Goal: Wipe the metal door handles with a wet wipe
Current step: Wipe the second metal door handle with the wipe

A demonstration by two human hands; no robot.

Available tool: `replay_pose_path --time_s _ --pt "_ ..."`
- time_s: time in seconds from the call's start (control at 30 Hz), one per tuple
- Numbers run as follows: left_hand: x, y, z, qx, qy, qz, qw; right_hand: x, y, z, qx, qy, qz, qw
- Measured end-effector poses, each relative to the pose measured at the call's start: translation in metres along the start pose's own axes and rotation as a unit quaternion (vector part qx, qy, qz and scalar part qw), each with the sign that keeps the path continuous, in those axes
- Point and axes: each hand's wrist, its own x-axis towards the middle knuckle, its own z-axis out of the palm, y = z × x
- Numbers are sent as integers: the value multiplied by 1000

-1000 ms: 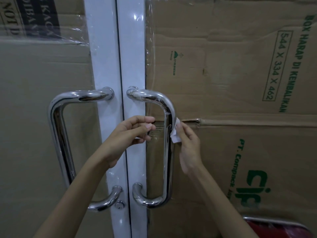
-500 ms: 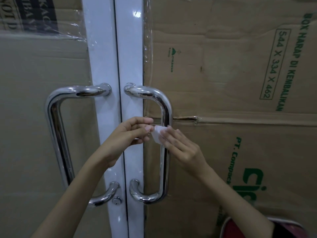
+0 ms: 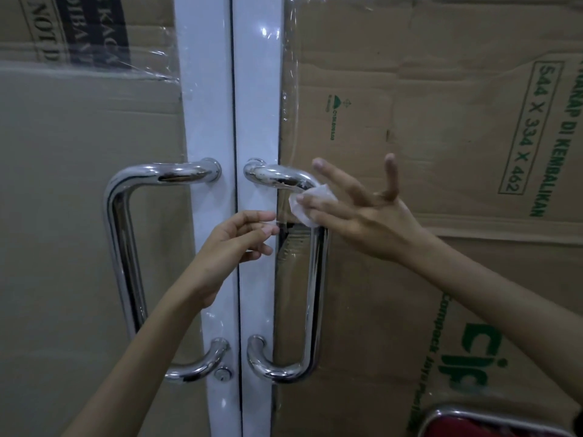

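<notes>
- The small white crumpled wet wipe (image 3: pixel 310 205) lies against the upper bend of the right-hand polished metal D-shaped door handle (image 3: pixel 312 279).
- The right hand (image 3: pixel 362 212) presses the wipe there with straight fingers (the rest fan out, holding nothing).
- The left hand (image 3: pixel 235 244) hovers just left of that handle, fingers loosely bent and empty.
- Left of the handle, past the white door frame (image 3: pixel 205 121), hangs the matching left-hand metal handle (image 3: pixel 123 247).
- Brown printed cardboard (image 3: pixel 410 105) shows behind it.

Right hand (image 3: pixel 362 212) fingers splayed; left hand (image 3: pixel 235 244) loosely curled.
</notes>
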Motion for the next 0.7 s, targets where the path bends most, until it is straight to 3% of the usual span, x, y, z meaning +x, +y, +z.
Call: replay_pose_path --time_s 0.2,0.33,0.4,0.47,0.6,0.7 --pt "4 -2 -4 -12 -5 -6 1000 -23 -48 -11 57 -95 -104 988" --pt "8 -3 -12 2 -13 -17 1000 -8 -21 -7 26 -34 -38 998" --pt "11 -4 -11 3 -16 -23 1000 9 -14 -2 17 -40 10 999" --pt "14 -4 -8 0 -19 -30 999 12 -24 2 23 -69 -5 997" --pt "17 -6 -5 -6 -33 -30 999 -22 -35 -7 39 -71 -127 989" --pt "19 -8 -5 -9 -36 -32 999 -14 -17 -3 43 -12 -59 997"
